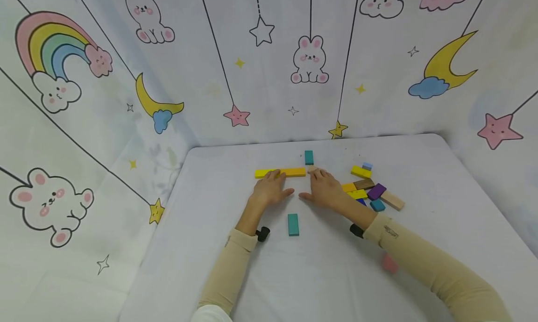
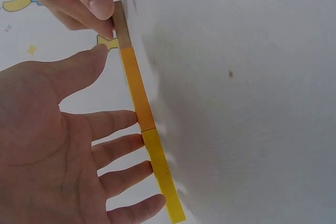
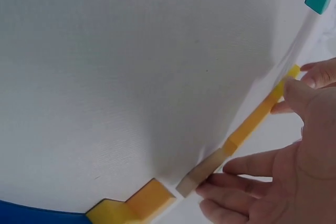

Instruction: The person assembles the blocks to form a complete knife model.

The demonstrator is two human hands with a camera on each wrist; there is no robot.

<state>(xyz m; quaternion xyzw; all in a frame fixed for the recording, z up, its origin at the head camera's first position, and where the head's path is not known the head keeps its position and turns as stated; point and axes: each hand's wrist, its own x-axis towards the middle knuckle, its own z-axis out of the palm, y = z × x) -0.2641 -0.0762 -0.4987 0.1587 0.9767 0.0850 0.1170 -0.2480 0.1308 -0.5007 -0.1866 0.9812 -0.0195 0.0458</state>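
Note:
A yellow block [image 1: 261,174], an orange block [image 1: 296,172] and a plain wooden block [image 2: 122,27] lie end to end in a row on the white table. My left hand [image 1: 270,189] touches the yellow and orange blocks along their near side with spread, fairly straight fingers. At the row's right end, the fingertips of my right hand [image 1: 325,189] touch the wooden block, with the thumb held away from it. Beyond that end lies a teal block [image 1: 308,157]. Nearer to me, a second teal block [image 1: 293,225] lies between my forearms.
Right of my right hand is a loose group of blocks, among them a yellow block [image 1: 361,172], a brown block [image 1: 364,184], a purple block [image 1: 376,191] and a wooden block [image 1: 392,200]. Something pink [image 1: 390,263] shows blurred beside my right sleeve. A patterned curtain [image 1: 277,93] borders the table's far edge.

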